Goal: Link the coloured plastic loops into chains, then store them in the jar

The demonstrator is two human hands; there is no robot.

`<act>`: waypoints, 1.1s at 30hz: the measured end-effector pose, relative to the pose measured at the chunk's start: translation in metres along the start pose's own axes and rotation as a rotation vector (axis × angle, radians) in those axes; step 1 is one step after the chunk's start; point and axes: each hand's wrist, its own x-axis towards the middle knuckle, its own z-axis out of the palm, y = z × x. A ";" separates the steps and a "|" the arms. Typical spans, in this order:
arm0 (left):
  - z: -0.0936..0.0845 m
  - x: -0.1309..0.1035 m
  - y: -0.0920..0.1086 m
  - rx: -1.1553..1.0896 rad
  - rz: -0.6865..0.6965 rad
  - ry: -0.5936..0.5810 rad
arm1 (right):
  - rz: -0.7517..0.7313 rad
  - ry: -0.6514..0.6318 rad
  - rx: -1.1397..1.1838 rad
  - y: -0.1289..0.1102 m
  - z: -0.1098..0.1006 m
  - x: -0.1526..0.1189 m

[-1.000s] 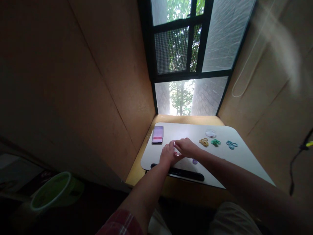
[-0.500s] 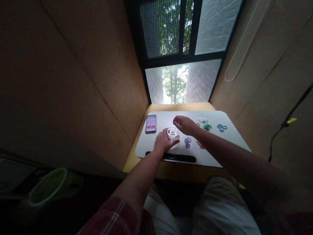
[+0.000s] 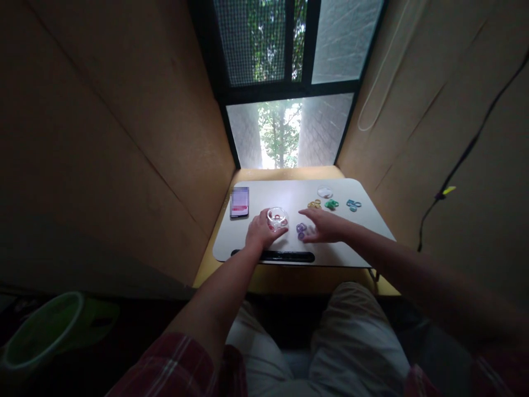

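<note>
My left hand point(image 3: 263, 229) is curled around the side of a clear round container point(image 3: 277, 214) on the white lap table point(image 3: 268, 190). Some small red ring-like pieces show inside it. My right hand point(image 3: 321, 225) hovers over the table with thumb and fingers spread, holding nothing that I can see. Just left of its thumb lies a small cluster of purple rings point(image 3: 301, 230). Beyond the right hand are yellow rings point(image 3: 314, 204), green rings point(image 3: 331, 204) and blue rings point(image 3: 353, 205). What lies under the right hand is hidden.
A clear round lid point(image 3: 325, 192) lies near the table's far edge. At the left is a phone point(image 3: 239, 202) with its screen lit. A black ledge strip point(image 3: 285, 256) runs along the near edge. A green bin point(image 3: 45, 331) stands low at the left.
My right hand has moved from above the container toward the near right, and its fingers have spread. My left hand stays on the container. The whole view has shifted slightly.
</note>
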 end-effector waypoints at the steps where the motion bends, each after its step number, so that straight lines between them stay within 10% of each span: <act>1: 0.000 0.000 0.000 0.002 -0.001 0.001 | -0.028 -0.001 -0.025 -0.006 0.005 0.000; 10: -0.005 -0.002 0.006 0.008 -0.030 -0.024 | 0.120 -0.026 -0.351 -0.044 0.033 0.010; 33: -0.001 -0.002 0.002 0.018 0.006 -0.005 | 0.120 -0.128 -0.313 -0.043 0.052 0.026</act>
